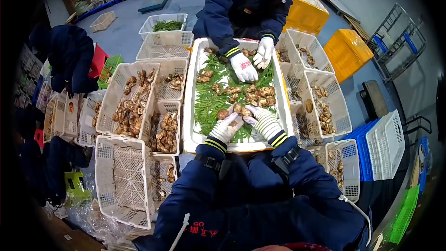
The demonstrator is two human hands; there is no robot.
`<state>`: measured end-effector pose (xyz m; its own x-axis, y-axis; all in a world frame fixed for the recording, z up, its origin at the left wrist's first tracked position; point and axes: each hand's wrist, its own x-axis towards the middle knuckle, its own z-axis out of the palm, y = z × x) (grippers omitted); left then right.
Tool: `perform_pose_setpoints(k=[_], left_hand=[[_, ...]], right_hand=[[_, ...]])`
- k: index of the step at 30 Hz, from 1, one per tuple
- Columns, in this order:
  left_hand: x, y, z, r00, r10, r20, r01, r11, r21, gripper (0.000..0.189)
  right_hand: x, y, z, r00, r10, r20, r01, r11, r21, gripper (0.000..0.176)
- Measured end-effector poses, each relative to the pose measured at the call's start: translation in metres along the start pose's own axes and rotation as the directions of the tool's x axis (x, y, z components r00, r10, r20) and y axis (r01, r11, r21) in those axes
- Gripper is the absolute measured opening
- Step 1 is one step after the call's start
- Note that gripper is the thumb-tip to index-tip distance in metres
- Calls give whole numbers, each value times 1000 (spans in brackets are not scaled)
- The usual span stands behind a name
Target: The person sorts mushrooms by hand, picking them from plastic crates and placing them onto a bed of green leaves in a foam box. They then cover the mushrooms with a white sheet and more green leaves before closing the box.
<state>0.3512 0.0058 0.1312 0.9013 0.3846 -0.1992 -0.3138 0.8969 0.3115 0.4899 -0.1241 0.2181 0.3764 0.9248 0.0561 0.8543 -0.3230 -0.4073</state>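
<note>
In front of me stands a white foam box (189, 125) lined with green fern leaves (209, 104). My left hand (225, 129), in a white glove, is closed around brown mushrooms near the box's front end. My right hand (265, 122), gloved in white with striped knit, has its fingers closed on a pale brown mushroom (244, 111) beside the left hand. The two hands nearly meet. Just beyond them, a cluster of mushrooms (260, 96) lies on the ferns, with more mushrooms (204, 76) scattered toward the far left.
Across the box, a co-worker's white-gloved hands (244, 67) reach over the ferns. White plastic baskets with mushrooms (128, 116) line my left, and more baskets (327, 114) stand on my right. Yellow boxes (347, 53) and a metal trolley (397, 42) are farther right. Other people sit at left.
</note>
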Motion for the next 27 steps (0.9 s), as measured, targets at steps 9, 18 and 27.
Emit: perform_pose_setpoints(k=[9,18,27], left_hand=[[4,-1,5,990,-66,122,88,980,-179,36],[3,9,21,991,-124,42,131,941,-311,73],[18,4,-16,851,-390,352,455,213,-865,63]], right_hand=[[-18,-24,-3,901,281,330,-349,16,937,35],[-2,-15,33,929,366,-55,-176,567,805,67],[-1,-46,42,939,343,-20,-235,683,692,97]])
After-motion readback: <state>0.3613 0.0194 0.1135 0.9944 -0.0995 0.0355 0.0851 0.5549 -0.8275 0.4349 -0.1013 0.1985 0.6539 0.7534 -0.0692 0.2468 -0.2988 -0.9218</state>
